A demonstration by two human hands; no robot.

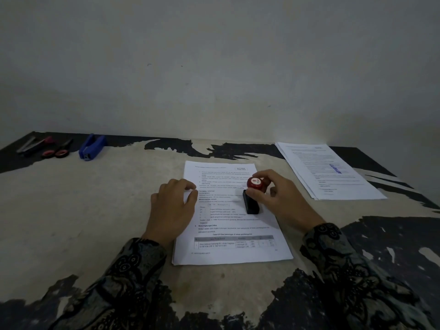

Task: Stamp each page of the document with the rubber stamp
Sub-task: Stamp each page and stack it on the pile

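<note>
A stack of printed document pages [228, 244] lies in the middle of the worn table [95, 210]. The rubber stamp [252, 198], black base with a red round knob, stands on the top page's right half. My right hand [276, 198] grips the red knob from the right with curled fingers. My left hand [173, 208] rests on the page's left edge, its fingers bent down onto the paper. A second pile of pages [331, 172] lies at the back right; its top sheet bears a blue stamp mark [335, 169].
At the back left lie a blue stapler [91, 147], black scissors with pink-lined handles [59, 150] and a dark tool with a pink part [35, 144]. A plain wall rises right behind the table's far edge.
</note>
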